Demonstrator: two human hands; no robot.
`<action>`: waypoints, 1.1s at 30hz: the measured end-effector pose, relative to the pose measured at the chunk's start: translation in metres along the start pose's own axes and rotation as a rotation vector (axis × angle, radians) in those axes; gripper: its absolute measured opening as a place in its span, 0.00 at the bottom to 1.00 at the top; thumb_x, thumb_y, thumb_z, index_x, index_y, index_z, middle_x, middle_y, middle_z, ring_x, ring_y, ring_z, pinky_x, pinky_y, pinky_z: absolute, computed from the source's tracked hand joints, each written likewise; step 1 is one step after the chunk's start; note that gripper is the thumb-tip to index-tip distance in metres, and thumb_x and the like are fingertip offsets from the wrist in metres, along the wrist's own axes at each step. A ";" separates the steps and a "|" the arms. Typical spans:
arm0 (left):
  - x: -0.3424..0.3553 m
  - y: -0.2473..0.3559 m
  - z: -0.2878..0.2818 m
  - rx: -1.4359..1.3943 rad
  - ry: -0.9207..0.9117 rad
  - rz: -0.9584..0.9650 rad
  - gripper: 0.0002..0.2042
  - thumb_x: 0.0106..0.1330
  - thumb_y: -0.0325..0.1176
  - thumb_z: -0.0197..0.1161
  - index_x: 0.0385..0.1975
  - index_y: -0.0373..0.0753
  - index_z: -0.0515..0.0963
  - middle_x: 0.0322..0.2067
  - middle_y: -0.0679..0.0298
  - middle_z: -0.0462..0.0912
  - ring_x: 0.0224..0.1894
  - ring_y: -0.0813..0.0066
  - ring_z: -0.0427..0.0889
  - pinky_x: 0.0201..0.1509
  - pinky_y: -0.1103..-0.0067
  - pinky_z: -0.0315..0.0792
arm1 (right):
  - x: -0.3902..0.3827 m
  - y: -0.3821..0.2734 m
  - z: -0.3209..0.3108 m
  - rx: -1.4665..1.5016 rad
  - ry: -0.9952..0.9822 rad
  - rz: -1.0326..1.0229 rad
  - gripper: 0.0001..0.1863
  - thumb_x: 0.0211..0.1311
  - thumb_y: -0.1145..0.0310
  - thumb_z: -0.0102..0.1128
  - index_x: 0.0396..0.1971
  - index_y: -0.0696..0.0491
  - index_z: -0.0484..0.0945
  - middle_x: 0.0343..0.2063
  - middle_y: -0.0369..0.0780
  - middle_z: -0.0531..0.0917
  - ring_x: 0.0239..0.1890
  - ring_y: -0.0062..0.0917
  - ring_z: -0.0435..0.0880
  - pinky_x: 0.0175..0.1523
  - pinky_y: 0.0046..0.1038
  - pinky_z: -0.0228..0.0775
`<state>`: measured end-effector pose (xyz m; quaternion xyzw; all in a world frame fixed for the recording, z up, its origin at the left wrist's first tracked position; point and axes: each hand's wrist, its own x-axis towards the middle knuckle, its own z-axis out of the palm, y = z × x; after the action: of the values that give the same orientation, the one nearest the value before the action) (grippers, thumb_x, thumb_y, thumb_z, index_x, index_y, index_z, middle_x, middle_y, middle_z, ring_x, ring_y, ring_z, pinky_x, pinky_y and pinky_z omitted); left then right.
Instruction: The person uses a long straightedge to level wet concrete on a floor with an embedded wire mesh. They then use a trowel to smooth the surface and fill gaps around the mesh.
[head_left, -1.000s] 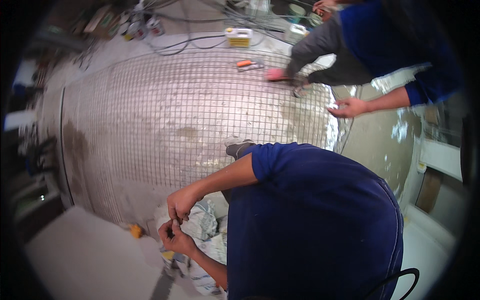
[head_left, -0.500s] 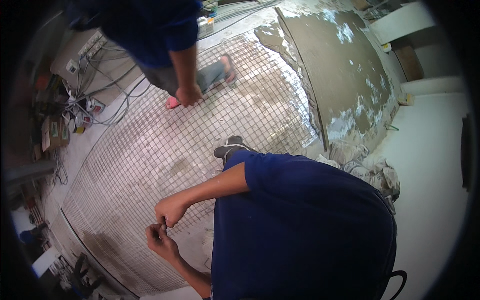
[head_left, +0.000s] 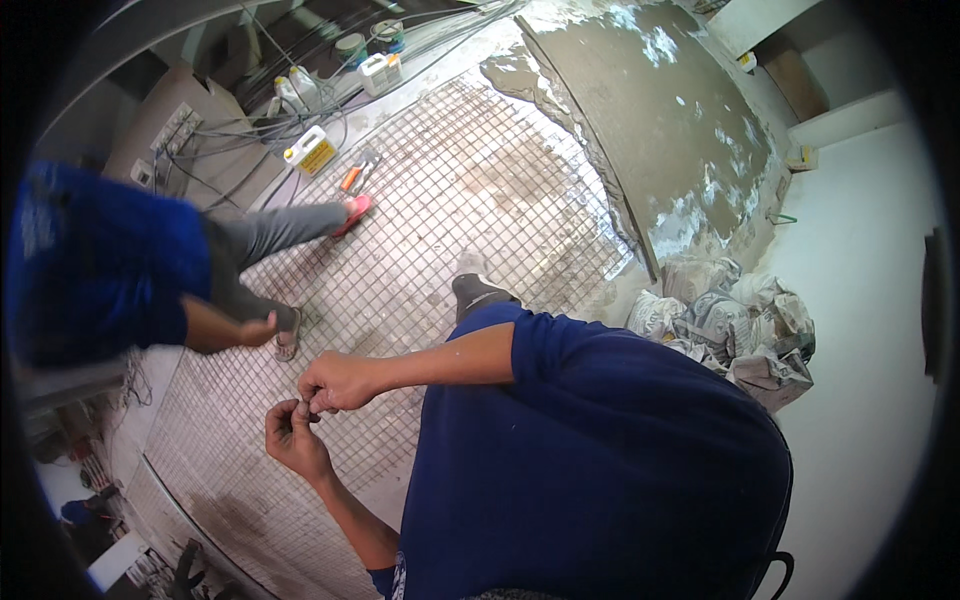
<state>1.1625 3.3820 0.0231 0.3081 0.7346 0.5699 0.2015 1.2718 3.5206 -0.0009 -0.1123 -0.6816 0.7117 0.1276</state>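
Grey-brown mesh lies flat across the floor, running below my hands; neither one grips it. Left hand and right hand are together at the fingertips, in front of my shirt. Can't tell if something small is pinched between them; fingers cover the spot. If so, judging by the fingertip hold: tiny, light, easy to drop, pinch by the ends. Mesh looks like thin wire: probably stiff along each strand, springy and awkward as a sheet, gritty more than slippery, not fragile. Best hold: the wire crossings, clear of any sharp ends.
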 end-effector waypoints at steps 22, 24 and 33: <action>0.128 0.093 0.325 -0.009 -0.581 -0.046 0.15 0.73 0.30 0.55 0.52 0.24 0.77 0.37 0.57 0.83 0.35 0.76 0.81 0.39 0.80 0.77 | -0.062 0.000 -0.307 0.511 0.592 -0.087 0.06 0.62 0.73 0.63 0.28 0.60 0.79 0.21 0.36 0.81 0.23 0.17 0.79 0.28 0.22 0.73; 0.132 0.105 0.361 0.038 -0.687 -0.062 0.15 0.73 0.29 0.55 0.52 0.26 0.78 0.37 0.58 0.84 0.35 0.77 0.81 0.39 0.80 0.77 | -0.084 0.004 -0.336 0.533 0.673 -0.050 0.06 0.62 0.73 0.62 0.30 0.60 0.81 0.22 0.36 0.81 0.24 0.17 0.80 0.29 0.21 0.74; 0.122 0.128 0.549 0.228 -1.117 0.240 0.09 0.69 0.28 0.59 0.41 0.31 0.83 0.29 0.55 0.86 0.29 0.72 0.84 0.34 0.77 0.76 | -0.220 0.003 -0.434 0.485 1.058 0.042 0.19 0.73 0.59 0.53 0.33 0.60 0.82 0.22 0.37 0.80 0.26 0.20 0.79 0.36 0.24 0.73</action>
<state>1.4573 3.8773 0.0048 0.6627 0.5337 0.2574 0.4579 1.6239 3.8555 -0.0268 -0.4337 -0.3404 0.6968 0.4588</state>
